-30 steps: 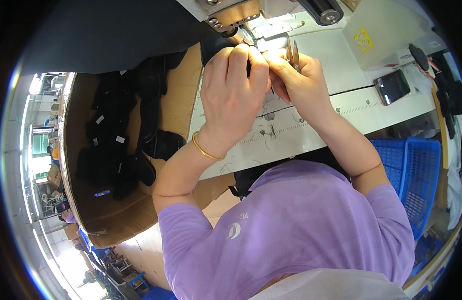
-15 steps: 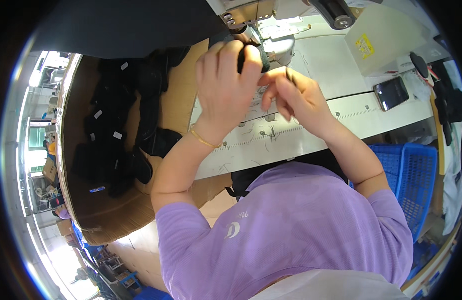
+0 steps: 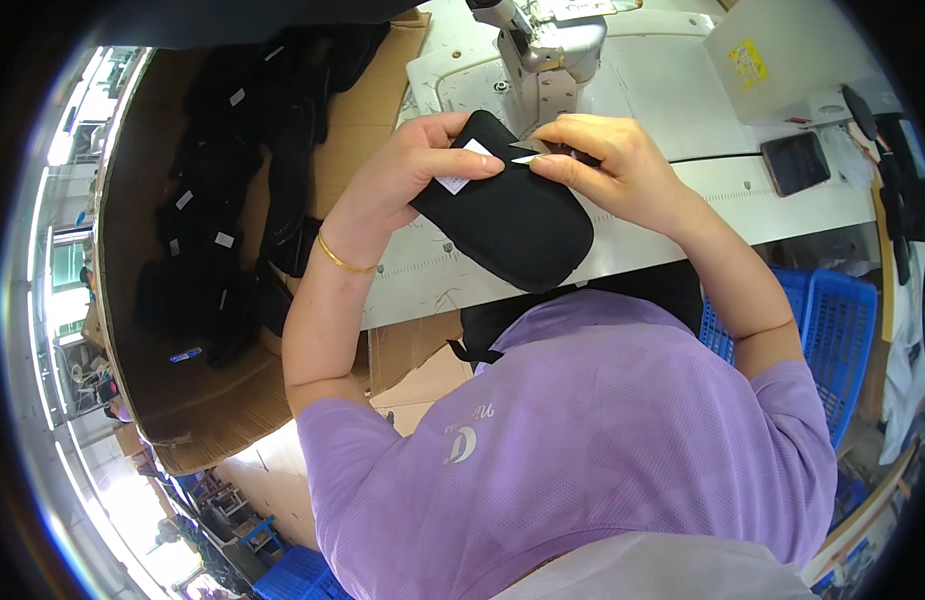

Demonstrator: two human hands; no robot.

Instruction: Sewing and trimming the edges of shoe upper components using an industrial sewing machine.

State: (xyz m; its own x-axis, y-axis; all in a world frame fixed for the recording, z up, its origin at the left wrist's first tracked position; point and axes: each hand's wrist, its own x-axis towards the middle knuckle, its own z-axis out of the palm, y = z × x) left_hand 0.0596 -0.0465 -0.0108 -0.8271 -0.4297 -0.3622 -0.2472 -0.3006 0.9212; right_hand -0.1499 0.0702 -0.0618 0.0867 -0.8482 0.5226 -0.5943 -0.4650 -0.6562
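Observation:
My left hand (image 3: 408,170) pinches a black sole-shaped fabric piece (image 3: 523,230) near its narrower upper end, thumb lying across the top face. Under that thumb a white label (image 3: 451,185) shows on the fabric. In my right hand (image 3: 623,170) are small thread snips (image 3: 528,147), their pale pointed blades parted over the fabric just beside my left thumb tip. What the blades enclose is too small to make out. The piece is held up slantwise, its rounded wide end toward my body, above the white sewing table (image 3: 403,290).
A sewing machine (image 3: 558,60) stands just beyond my hands. To the left, a big cardboard box (image 3: 213,430) contains several black pieces with white labels. A phone (image 3: 795,163) lies at the table's right; a blue plastic basket (image 3: 838,340) stands below it.
My hands have drawn back from the machine and the black piece has come into full view, flat side up. The snips' blades now point at it near the label.

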